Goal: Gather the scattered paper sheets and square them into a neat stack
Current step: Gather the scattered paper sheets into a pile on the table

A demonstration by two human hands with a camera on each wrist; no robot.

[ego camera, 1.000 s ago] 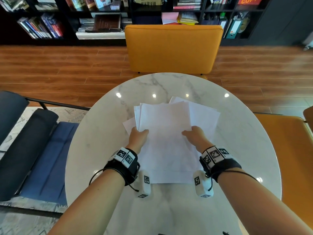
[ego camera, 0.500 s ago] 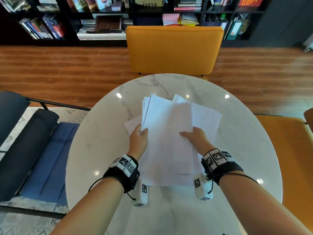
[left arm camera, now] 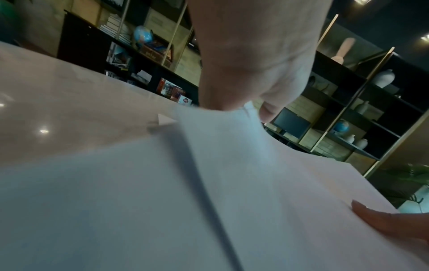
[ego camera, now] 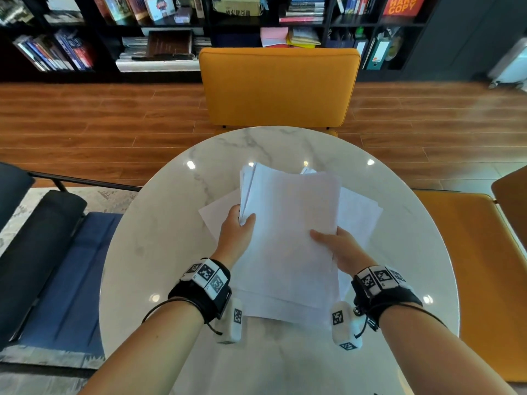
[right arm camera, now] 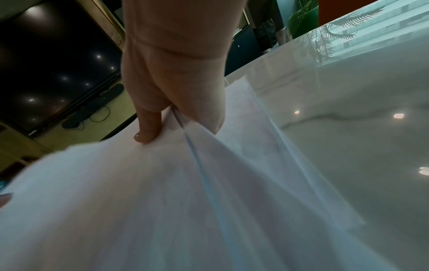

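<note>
A loose bundle of white paper sheets (ego camera: 288, 238) is raised off the round marble table (ego camera: 148, 246), its far end tilted upward. My left hand (ego camera: 238, 229) pinches its left edge, thumb on top; the left wrist view shows that pinch on the sheets (left arm camera: 220, 165). My right hand (ego camera: 335, 246) grips the right edge, thumb on top of the sheets (right arm camera: 162, 183) and fingers underneath. One sheet (ego camera: 219, 212) lies flat on the table to the left below the bundle. More sheets (ego camera: 359, 212) lie flat to the right.
An orange chair (ego camera: 279, 86) stands past the table's far edge, another orange seat (ego camera: 470, 266) at the right. A dark blue chair (ego camera: 57, 252) is on the left. Bookshelves (ego camera: 159, 32) line the back wall.
Both hands have taken hold of the upper sheets and lifted them off the table, tipping the far end up. The bundle has narrowed as the sheets slid together.
</note>
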